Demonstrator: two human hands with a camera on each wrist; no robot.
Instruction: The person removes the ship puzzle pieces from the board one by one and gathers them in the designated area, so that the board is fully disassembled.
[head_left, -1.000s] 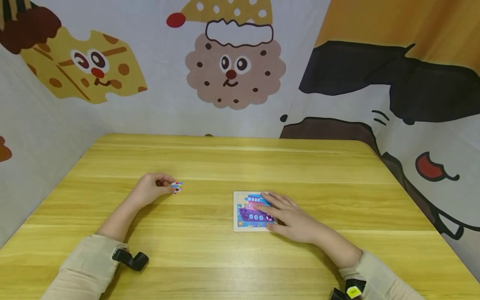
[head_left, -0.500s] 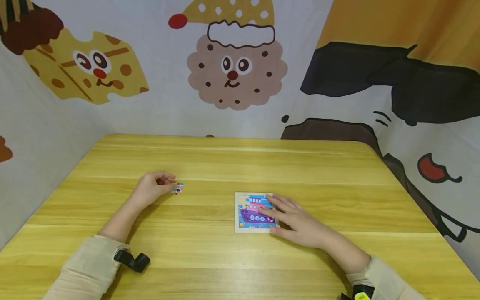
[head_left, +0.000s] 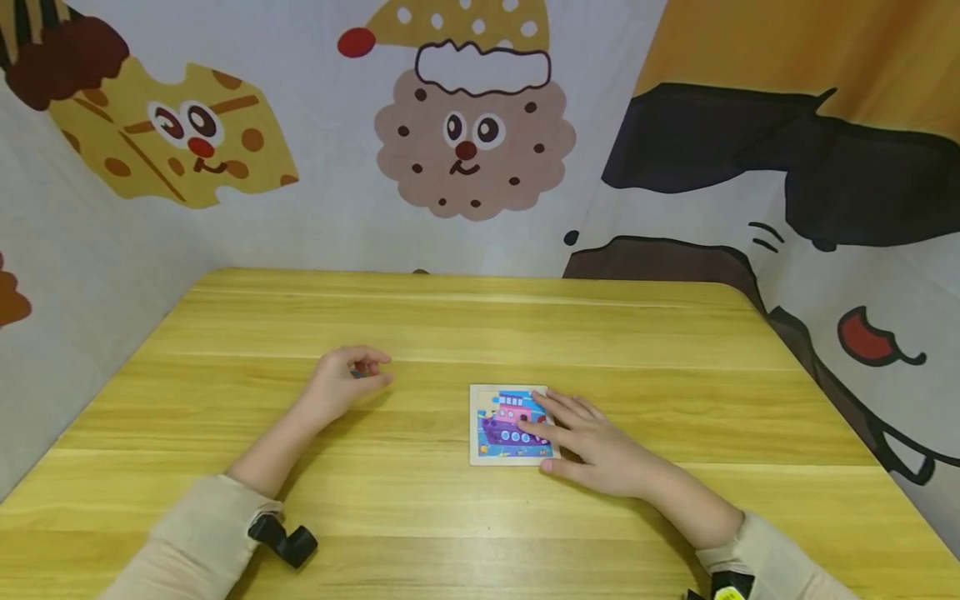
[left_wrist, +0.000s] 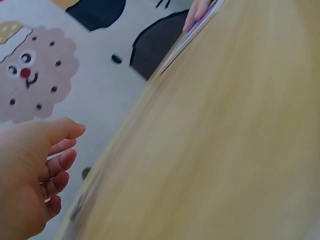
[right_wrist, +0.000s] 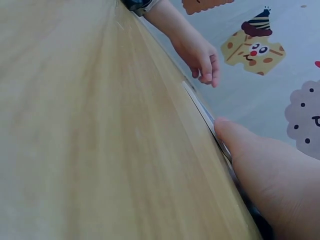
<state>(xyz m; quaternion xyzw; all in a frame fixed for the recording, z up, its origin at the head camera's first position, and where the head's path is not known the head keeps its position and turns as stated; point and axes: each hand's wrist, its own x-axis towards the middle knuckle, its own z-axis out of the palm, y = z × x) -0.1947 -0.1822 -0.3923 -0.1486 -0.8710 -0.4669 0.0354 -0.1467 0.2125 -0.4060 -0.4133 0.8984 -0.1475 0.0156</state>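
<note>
A small jigsaw puzzle [head_left: 507, 427] in a pale frame, printed with a purple and pink ship, lies flat on the wooden table. Straight, spread fingers of my right hand [head_left: 600, 450] rest on its right side; in the right wrist view the thumb [right_wrist: 235, 137] lies along its edge. My left hand [head_left: 337, 387] is to the left of the puzzle, above the table, with thumb and fingers loosely bent and apart, nothing between them. A bit of a small colourful puzzle piece [head_left: 360, 371] shows past those fingers; the left wrist view has the piece [left_wrist: 77, 207] lying on the table.
The wooden table [head_left: 420, 525] reaches back to a cloth backdrop [head_left: 315, 242] printed with cartoon food faces. Black wrist camera mounts [head_left: 283, 540] sit on both beige sleeves.
My left hand has let go of the puzzle piece and moved to the right, now partly covering it in the head view. My right hand stays on the puzzle, slightly shifted right.
</note>
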